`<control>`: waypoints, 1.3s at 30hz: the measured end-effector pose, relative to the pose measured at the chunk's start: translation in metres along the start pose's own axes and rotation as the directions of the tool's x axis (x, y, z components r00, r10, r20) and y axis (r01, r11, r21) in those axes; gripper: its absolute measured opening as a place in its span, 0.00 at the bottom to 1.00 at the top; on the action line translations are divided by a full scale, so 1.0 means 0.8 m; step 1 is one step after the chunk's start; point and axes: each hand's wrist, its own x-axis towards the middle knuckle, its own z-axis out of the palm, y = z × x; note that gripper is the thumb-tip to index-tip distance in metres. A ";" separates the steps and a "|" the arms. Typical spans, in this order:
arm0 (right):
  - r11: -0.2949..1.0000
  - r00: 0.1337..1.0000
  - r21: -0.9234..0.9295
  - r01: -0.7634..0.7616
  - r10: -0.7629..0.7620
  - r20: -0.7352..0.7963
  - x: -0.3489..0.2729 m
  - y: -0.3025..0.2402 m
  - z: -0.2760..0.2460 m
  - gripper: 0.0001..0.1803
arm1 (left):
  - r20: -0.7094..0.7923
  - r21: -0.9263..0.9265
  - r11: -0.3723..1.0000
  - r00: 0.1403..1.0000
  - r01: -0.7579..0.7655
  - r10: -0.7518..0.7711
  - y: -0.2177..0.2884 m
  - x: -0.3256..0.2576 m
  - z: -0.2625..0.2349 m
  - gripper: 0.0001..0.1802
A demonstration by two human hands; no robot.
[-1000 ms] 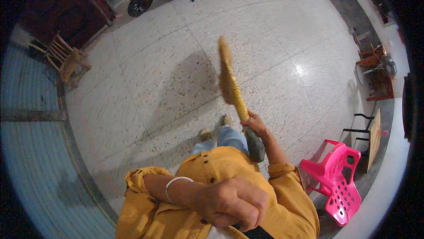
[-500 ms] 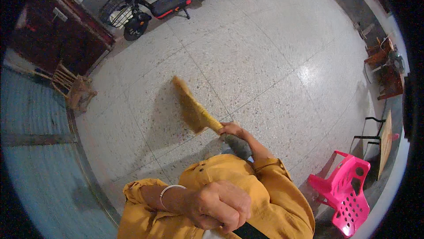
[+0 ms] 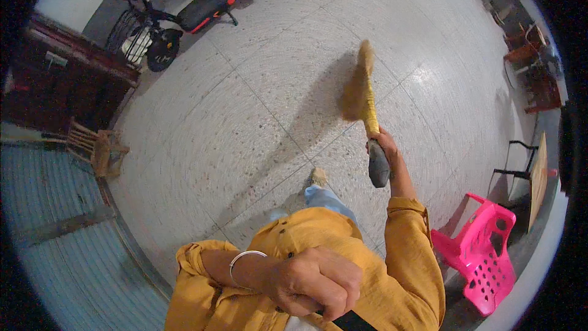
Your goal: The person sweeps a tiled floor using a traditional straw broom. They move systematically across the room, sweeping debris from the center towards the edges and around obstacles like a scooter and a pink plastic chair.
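A short hand broom (image 3: pixel 369 103) with brown bristles, a yellow-bound neck and a dark grey handle end is in my right hand (image 3: pixel 386 142). My right arm reaches forward, fingers wrapped round the broom, whose bristle end points away from me over the floor. Whether the bristles touch the floor I cannot tell. Close to my chest, my left hand (image 3: pixel 321 283) is closed, with a white bangle (image 3: pixel 245 256) on its wrist. A black strap (image 3: pixel 352 321) shows just under that hand; its curled fingers hide whatever they may hold.
On the speckled tile floor (image 3: pixel 263 141), a pink plastic chair (image 3: pixel 478 251) stands at right. A wooden chair (image 3: pixel 101 147) stands left by the dark red door (image 3: pixel 67 80). A black electric scooter (image 3: pixel 202 12) is parked far left. A blue corrugated panel (image 3: pixel 55 263) borders the near left.
My right hand has swung the broom forward and to the right. A shoe and blue trouser leg now show below it. My left hand stays closed at my chest.
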 end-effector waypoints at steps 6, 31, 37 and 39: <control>0.924 0.813 -0.370 0.099 -0.289 -0.505 -0.068 0.123 -0.046 0.32 | 0.136 -0.124 0.992 0.990 0.037 -0.019 -0.008 0.042 -0.037 0.21; 0.120 0.773 0.991 0.056 0.623 -0.119 -0.099 0.241 0.193 0.15 | 0.548 -0.333 0.894 0.833 0.298 -0.074 0.067 0.074 -0.196 0.21; 0.184 0.905 0.966 0.182 0.353 -0.238 0.069 0.028 0.303 0.10 | 0.619 -0.284 0.887 0.776 0.363 -0.120 0.081 0.085 -0.199 0.20; 0.213 0.929 0.955 0.208 0.263 -0.261 0.104 -0.009 0.290 0.12 | 0.649 -0.256 0.887 0.748 0.385 -0.137 0.085 0.089 -0.197 0.20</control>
